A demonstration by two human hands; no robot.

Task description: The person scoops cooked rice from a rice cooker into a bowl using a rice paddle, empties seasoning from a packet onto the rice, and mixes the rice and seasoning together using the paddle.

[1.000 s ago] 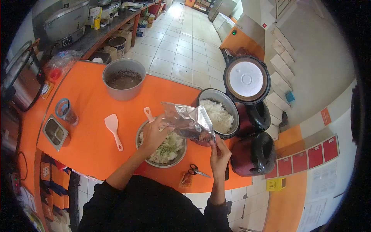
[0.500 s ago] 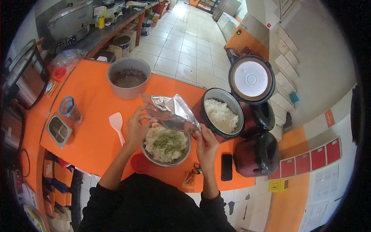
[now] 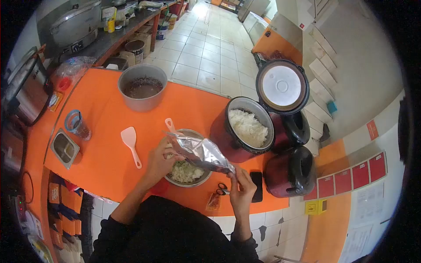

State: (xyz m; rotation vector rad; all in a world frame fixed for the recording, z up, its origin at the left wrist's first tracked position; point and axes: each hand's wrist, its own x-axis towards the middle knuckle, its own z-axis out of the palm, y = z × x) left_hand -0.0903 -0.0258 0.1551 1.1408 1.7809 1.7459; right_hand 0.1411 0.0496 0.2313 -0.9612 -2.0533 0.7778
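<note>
A silvery foil pouch (image 3: 201,151) is stretched between my two hands above a metal bowl (image 3: 204,179). My left hand (image 3: 161,163) pinches the pouch's left end, and my right hand (image 3: 240,182) grips its lower right corner. White rice with green flakes (image 3: 186,172) fills the bowl, partly covered by the pouch. The handle of a pink paddle (image 3: 169,124) sticks up behind the bowl. Scissors (image 3: 222,189) and a small packet (image 3: 213,201) lie close to my right hand.
An open cooker of rice (image 3: 248,127) stands right of the pouch, beside a closed cooker (image 3: 290,172) and a black phone (image 3: 256,186). On the left are an empty-handed pink paddle (image 3: 130,140), a grey pot (image 3: 142,87), a cup (image 3: 77,125) and a metal container (image 3: 65,149).
The pouch first moved left with both hands, then shifted slightly right and lower, covering more of the bowl. The view has also shifted.
</note>
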